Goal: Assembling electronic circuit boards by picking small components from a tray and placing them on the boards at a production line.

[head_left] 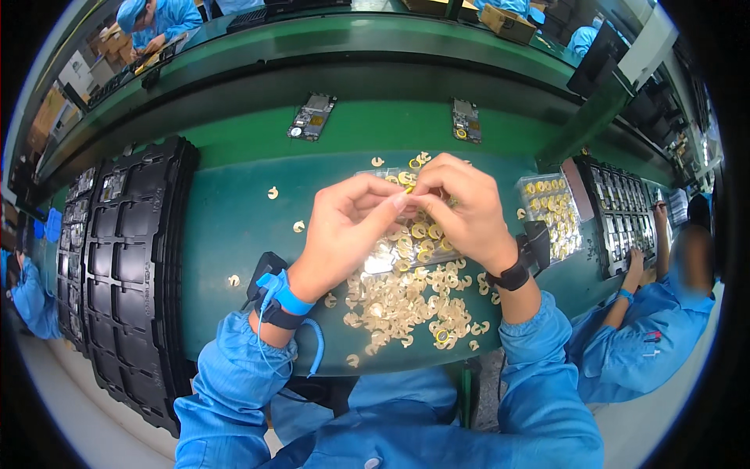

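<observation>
My left hand (344,227) and my right hand (467,209) meet over the middle of the bench, thumbs and fingertips pinched together. Between them is a small round piece with a yellow edge (408,189), mostly covered by the fingers. Below the hands lies a clear plastic tray (380,260) with several yellow-rimmed round pieces in it, partly hidden by my hands. A loose heap of small cream-coloured, notched discs (410,306) spreads in front of that tray. One yellow-rimmed disc (443,336) lies among them.
Stacked black trays (129,266) stand at the left. Two circuit boards (312,117) lie at the back. Another clear tray of yellow-rimmed pieces (551,215) sits at the right, beside a black tray of boards (617,207). A co-worker (644,336) sits at the right.
</observation>
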`<action>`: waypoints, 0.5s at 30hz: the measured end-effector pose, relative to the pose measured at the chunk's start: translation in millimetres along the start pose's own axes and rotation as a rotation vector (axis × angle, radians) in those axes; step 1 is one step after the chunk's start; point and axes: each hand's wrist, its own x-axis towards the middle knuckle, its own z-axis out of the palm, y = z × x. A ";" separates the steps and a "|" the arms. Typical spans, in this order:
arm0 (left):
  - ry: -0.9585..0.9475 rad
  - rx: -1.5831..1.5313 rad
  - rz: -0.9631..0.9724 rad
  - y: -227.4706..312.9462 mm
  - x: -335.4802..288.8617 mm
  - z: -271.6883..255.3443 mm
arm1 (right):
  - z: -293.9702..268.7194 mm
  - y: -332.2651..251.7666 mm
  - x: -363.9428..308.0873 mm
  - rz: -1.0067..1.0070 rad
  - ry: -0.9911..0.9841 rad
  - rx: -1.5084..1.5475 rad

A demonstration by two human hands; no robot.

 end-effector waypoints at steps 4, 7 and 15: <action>0.021 -0.023 0.003 -3.0 2.0 3.0 | 6.3 5.7 -2.1 -0.106 0.004 -0.124; 0.020 -0.086 -0.024 -5.1 2.2 -0.8 | 7.8 4.7 -0.4 -0.290 0.018 -0.319; 0.163 -0.276 -0.084 -3.7 6.9 -10.3 | 9.9 -21.2 0.0 -0.343 -0.089 -0.118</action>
